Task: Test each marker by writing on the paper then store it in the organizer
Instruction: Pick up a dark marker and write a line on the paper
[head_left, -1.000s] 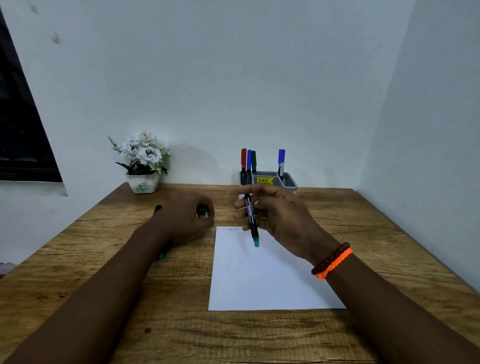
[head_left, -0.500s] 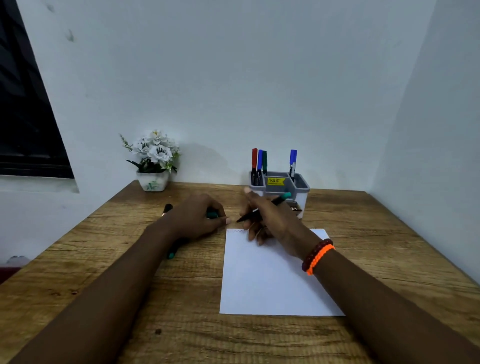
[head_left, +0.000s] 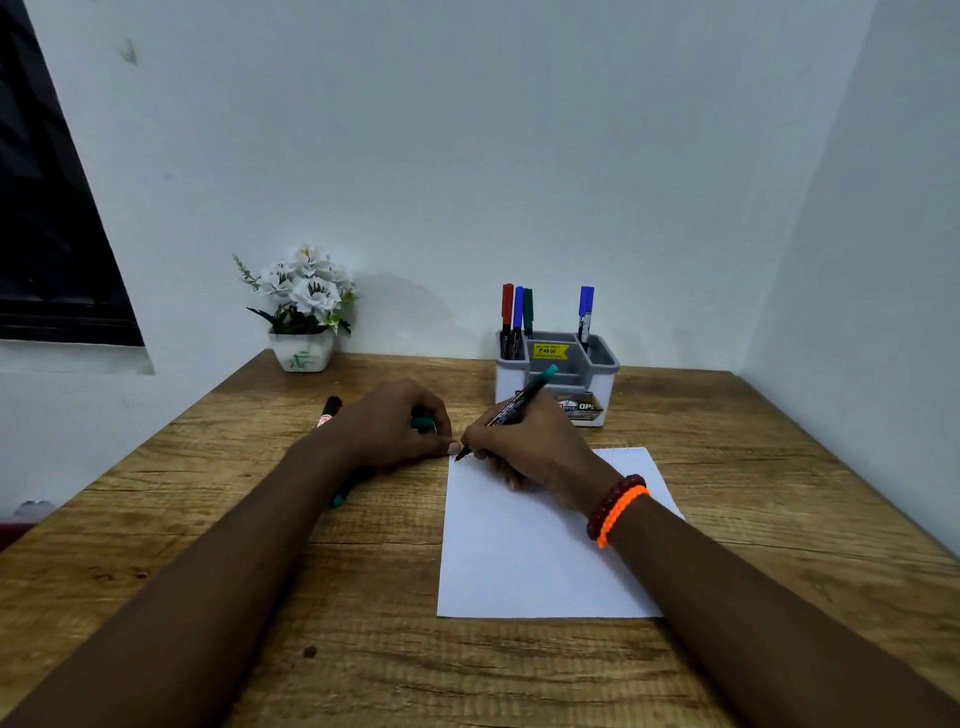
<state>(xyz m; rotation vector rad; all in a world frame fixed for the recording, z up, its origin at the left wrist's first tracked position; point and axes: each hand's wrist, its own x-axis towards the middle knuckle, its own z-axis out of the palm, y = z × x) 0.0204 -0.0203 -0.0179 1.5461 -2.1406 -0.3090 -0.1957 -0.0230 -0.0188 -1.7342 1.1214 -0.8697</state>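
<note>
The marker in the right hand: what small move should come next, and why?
Probably a short stroke rightward across the paper. The right hand holds the uncapped marker with its tip at the sheet's top left corner, and the left hand holds the green cap, so the test is not done.

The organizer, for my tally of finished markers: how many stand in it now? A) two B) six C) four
C: the organizer holds a red marker, a blue marker, a green marker and, apart at the right, a second blue marker.
</note>
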